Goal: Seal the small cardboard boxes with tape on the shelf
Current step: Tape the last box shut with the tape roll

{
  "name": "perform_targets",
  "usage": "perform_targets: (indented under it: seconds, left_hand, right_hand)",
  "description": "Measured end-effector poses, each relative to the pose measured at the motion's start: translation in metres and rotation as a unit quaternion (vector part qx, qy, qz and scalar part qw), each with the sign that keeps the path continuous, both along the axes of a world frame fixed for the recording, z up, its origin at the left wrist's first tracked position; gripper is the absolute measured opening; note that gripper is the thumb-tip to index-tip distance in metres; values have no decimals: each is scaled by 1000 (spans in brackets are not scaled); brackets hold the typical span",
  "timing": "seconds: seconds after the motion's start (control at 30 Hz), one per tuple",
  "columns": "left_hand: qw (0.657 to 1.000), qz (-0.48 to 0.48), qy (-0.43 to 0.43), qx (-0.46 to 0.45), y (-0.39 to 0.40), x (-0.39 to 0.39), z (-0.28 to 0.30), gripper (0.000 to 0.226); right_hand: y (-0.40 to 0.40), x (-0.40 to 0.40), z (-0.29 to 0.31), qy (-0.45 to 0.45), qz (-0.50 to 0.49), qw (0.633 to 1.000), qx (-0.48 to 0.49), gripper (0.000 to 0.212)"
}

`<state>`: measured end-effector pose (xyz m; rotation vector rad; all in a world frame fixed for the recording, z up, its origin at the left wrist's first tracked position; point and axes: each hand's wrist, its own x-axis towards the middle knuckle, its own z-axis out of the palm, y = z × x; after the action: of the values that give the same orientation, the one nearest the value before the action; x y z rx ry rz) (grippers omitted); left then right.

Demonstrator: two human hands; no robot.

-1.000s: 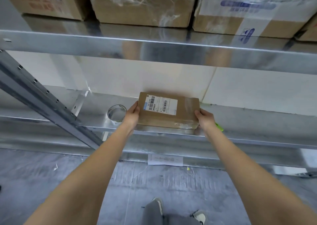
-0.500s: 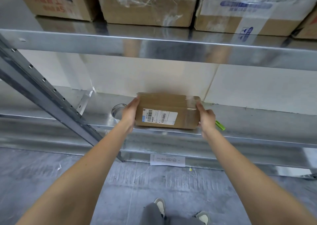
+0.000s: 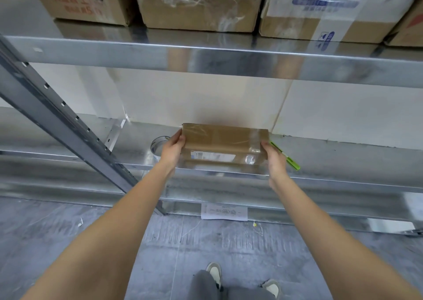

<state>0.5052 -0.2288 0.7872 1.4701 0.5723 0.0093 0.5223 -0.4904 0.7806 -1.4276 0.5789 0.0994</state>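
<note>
Here, the left hand (image 3: 172, 147) and right hand (image 3: 274, 160) grip the ends of a small cardboard box (image 3: 225, 143) on the metal shelf (image 3: 343, 162), a tape roll (image 3: 158, 144) just left, a green cutter (image 3: 288, 159) right.

Green pen (image 3: 286, 156) (shelf), big cartons (image 3: 199, 4) above

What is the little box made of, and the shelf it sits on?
The box looks like brown cardboard, matte, with glossy clear tape wrinkling over it and a white paper label on the front. The shelf looks like bare metal, likely steel: silver-grey and shiny enough to mirror the box.
</note>
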Motion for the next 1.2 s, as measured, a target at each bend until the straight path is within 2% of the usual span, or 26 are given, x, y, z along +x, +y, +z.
perform_targets:
  seconds: [0.03, 0.13, 0.23, 0.27, 0.4, 0.47, 0.53, 0.63, 0.8, 0.9, 0.97, 1.0, 1.1, 1.13, 1.2]
  left_hand:
    - [1000, 16, -9, -23, 4, 4, 3, 37]
    - [991, 63, -22, -120, 11, 15, 7, 22]
    - [997, 28, 2, -75, 9, 11, 0, 47]
    - [998, 26, 11, -58, 7, 8, -6, 49]
    - [997, 39, 31, -53, 0, -4, -28, 28]
    - [997, 29, 36, -64, -2, -8, -33, 35]
    - [997, 15, 37, -60, -3, -10, -34, 41]
    - [999, -28, 35, -26, 0, -9, -36, 39]
    - [999, -42, 24, 6, -1, -12, -33, 37]
    - [989, -15, 24, 142, 10, -21, -34, 35]
    - [957, -40, 17, 288, 31, -29, -41, 36]
    - [922, -88, 25, 375, 44, -33, -48, 38]
    - [765, -241, 69, 594, 67, -40, -60, 59]
    - [725, -253, 77, 636, 68, -39, -62, 63]
    - [683, -245, 109, 679, 66, -39, -61, 57]
  right_hand:
    - [-1, 3, 5, -7, 5, 1000, 22, 36]
    - [0, 11, 12, -27, 18, 998, 50, 56]
    - [1, 12, 4, -5, 2, 1000, 13, 51]
    - [0, 10, 1, 2, 0, 1000, 12, 45]
    - [-6, 0, -15, 30, 18, 999, -9, 27]
    - [-6, -5, -21, 45, 29, 998, -28, 25]
    - [-7, -8, -24, 45, 27, 998, -32, 32]
    - [-6, -9, -23, 36, 26, 998, -49, 34]
    - [-5, -8, -24, 34, 18, 998, -55, 32]
    - [2, -9, -25, 27, 18, 998, -54, 31]
    - [8, -10, -24, 24, 17, 998, -54, 27]
    - [11, -11, -24, 23, 20, 998, -52, 26]
    - [21, -13, -25, 22, 12, 998, -51, 31]
    - [23, -13, -25, 21, 8, 998, -51, 33]
    - [26, -13, -26, 21, 1, 998, -54, 34]
